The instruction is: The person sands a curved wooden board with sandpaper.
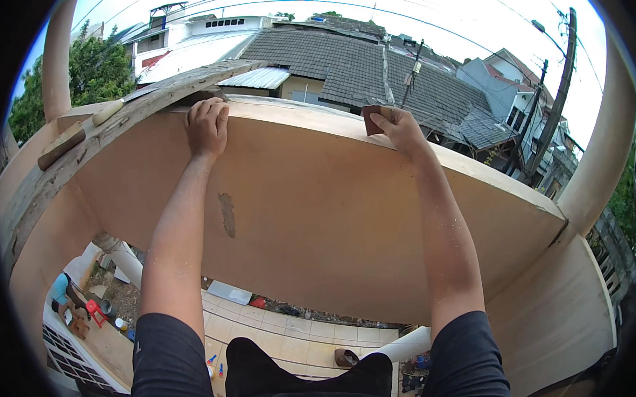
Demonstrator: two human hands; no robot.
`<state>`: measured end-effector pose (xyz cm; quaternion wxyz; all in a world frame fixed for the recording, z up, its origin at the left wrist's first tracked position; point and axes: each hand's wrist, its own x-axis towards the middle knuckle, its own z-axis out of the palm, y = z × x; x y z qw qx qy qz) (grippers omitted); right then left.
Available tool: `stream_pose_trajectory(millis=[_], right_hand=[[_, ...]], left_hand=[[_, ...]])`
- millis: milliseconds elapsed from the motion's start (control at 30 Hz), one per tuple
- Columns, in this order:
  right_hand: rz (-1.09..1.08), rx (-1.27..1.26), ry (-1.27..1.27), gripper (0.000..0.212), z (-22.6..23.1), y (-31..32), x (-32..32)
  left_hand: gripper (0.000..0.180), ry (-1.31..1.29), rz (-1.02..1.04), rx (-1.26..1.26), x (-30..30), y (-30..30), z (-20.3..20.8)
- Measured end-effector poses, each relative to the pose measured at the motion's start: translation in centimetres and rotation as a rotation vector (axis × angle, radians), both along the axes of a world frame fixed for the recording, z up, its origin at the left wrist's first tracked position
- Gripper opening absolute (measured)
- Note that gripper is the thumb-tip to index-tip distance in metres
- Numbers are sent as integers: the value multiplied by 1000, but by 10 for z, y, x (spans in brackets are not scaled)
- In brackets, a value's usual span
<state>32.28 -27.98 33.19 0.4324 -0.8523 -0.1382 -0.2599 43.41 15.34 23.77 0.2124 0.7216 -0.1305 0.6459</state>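
Note:
Ahead of me runs a beige plastered parapet beam (311,192), with a pale ledge along its top and a rough grey patch on its face. My left hand (207,125) grips the beam's upper edge, fingers bent over it, close to a dark piece (206,97) lying on top. Farther right, my right hand (400,131) pinches a folded piece of brown sandpaper (373,121) between thumb and fingers, against the top ledge. Pale dust specks dot both forearms.
A weathered wooden plank (129,114) crosses at left, bearing a light-handled tool (107,112) and a brown block (61,146). Far below are a tiled floor (302,339), a red stool (96,313) and a crouching person (62,291). A round column (603,132) stands right.

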Motion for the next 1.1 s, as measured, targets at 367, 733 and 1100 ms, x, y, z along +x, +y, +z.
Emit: stream_pose_trajectory(millis=[367, 733, 1100], right_hand=[[123, -583, -433, 15, 6, 131, -22], [42, -1590, -1052, 19, -59, 231, 20], [120, -1608, -1009, 11, -56, 233, 25]], left_hand=[[24, -195, -61, -5, 9, -1, -14], [20, -304, -165, -32, 6, -1, -5], [22, -319, -56, -16, 17, 1, -15]])
